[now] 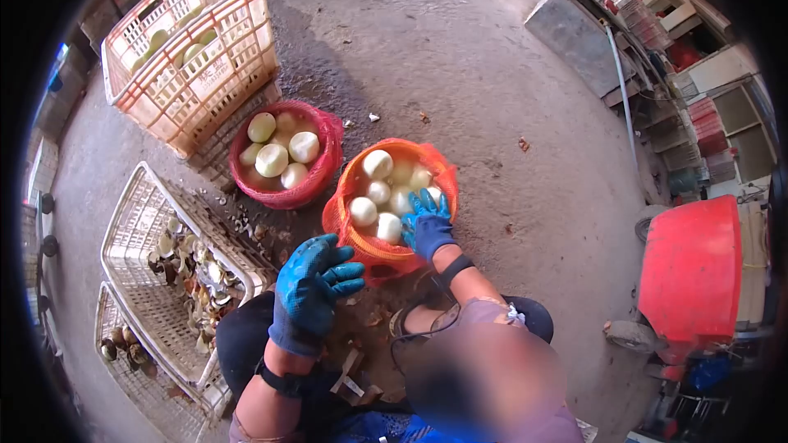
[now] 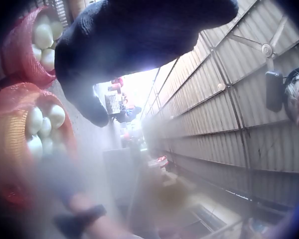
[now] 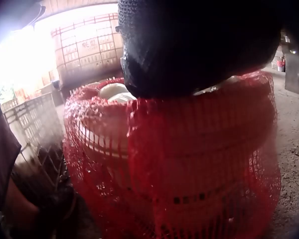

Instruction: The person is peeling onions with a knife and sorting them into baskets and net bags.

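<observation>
Both hands wear blue gloves. The right hand (image 1: 428, 228) reaches over the near basket (image 1: 345, 234), its fingers spread against the pale, peeled, round vegetables (image 1: 378, 164) that sit in liquid there. Red and orange mesh netting (image 3: 209, 149) wraps this basket; in the right wrist view the dark glove (image 3: 189, 55) overlaps its rim. Raised to the left of that basket, the left hand (image 1: 313, 289) has its fingers loosely bent, with nothing seen in it. Just beyond stands a second basket in red netting (image 1: 335, 141), also holding peeled vegetables (image 1: 272, 161).
A tall plastic crate (image 1: 189, 98) with greenish vegetables stands at the far left. Nearer, a white crate (image 1: 123, 238) holds peelings (image 1: 205, 279), beside a lower crate (image 1: 123, 398). A red cart (image 1: 689, 267) and a leaning board (image 1: 574, 41) stand on the right.
</observation>
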Motion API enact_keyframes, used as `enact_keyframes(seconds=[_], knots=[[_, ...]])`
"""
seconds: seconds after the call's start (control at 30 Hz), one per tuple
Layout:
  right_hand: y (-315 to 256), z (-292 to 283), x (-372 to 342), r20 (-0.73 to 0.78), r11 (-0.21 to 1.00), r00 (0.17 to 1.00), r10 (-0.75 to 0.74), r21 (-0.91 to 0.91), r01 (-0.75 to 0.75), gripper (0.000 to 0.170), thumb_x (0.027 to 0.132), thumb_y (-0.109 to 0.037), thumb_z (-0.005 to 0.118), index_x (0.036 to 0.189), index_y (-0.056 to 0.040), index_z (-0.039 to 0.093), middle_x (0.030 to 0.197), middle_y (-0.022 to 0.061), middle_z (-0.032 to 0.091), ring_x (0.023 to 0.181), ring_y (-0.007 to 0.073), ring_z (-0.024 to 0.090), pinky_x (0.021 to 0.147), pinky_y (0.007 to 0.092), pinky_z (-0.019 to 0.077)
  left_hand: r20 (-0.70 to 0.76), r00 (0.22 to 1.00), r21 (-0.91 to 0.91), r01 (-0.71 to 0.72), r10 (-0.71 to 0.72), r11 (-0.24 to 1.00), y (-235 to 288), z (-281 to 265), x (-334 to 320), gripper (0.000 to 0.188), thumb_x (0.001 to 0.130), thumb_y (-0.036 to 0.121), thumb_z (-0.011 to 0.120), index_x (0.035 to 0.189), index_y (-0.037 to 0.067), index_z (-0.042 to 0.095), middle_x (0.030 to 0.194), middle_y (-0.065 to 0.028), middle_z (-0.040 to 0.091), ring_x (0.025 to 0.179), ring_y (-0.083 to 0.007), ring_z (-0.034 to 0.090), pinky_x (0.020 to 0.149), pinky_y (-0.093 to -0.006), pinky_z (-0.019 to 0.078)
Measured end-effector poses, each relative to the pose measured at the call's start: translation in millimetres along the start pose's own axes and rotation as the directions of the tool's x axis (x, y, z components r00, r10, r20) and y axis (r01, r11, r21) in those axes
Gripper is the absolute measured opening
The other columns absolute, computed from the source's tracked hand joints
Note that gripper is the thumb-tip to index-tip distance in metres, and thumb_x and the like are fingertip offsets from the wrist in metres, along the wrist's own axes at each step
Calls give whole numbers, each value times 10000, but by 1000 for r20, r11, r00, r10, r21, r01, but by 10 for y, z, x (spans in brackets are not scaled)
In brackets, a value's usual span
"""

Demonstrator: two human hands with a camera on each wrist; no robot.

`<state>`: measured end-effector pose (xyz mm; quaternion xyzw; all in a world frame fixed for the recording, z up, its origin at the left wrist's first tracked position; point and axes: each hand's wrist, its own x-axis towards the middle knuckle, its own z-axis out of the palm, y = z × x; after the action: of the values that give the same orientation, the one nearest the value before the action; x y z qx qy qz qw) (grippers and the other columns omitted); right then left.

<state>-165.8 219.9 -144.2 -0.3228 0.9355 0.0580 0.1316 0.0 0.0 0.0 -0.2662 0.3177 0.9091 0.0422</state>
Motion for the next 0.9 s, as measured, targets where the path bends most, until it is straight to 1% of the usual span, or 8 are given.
enact_keyframes(seconds=[0.2,0.33,0.43,0.57,0.6,0.77,0.8,0.9], knots=[[131,44,-25,-203,996,975,91,41,-85,228,877,-333,584,1014,-198,705,1279,45,606,1240,280,504,1079,550,297,-41,999,-10,22,-22,1000,-43,38,-70,403,933,343,540,1226,67,577,1099,-139,652,925,-288,665,795,-409,551],[455,78,124,-251,84,908,336,968,237,180,847,-227,676,1004,-150,717,901,55,724,792,273,686,746,358,551,-31,999,-14,9,-9,1000,-18,49,-80,400,934,336,538,1224,64,577,1099,-146,650,925,-292,665,798,-407,551],[463,-308,1,-55,765,914,403,568,-303,134,853,-168,661,954,-92,705,848,97,713,785,193,674,738,331,536,-18,1000,-68,3,-5,998,-2,51,-87,361,943,301,539,1213,63,561,1076,-153,637,897,-291,665,769,-399,556],[605,106,193,-187,301,840,509,953,30,140,847,-192,654,899,-65,678,781,142,679,699,189,647,701,347,525,8,1000,-158,-25,27,987,96,91,-211,354,950,280,521,1227,62,550,1095,-165,631,920,-303,661,790,-397,554],[559,94,192,-284,493,836,470,870,18,72,875,-98,622,885,-51,675,788,69,688,692,130,617,671,312,520,29,998,-190,-44,50,981,168,108,-268,363,956,265,509,1247,49,537,1116,-178,626,936,-311,658,807,-407,552],[-353,-524,285,-297,-140,897,326,924,357,97,907,-23,590,973,-25,661,843,8,651,748,103,607,676,251,527,33,941,-203,-324,337,924,635,293,-865,404,990,183,437,1332,-31,454,1211,-255,584,1014,-357,641,873,-459,548],[-621,-710,374,-135,-619,972,194,752,228,123,904,-6,560,978,-21,658,847,8,643,737,98,600,665,248,522,68,919,-250,-361,388,898,687,206,-958,416,1006,157,387,1353,-71,410,1235,-290,558,1045,-380,625,891,-476,548],[-1633,-1098,440,-549,-155,819,167,806,571,94,880,-40,591,953,-21,646,801,15,637,718,87,587,639,255,493,39,885,-212,-447,465,869,773,114,-1222,429,1027,216,363,1347,-60,437,1246,-283,564,1053,-370,626,893,-482,547]])
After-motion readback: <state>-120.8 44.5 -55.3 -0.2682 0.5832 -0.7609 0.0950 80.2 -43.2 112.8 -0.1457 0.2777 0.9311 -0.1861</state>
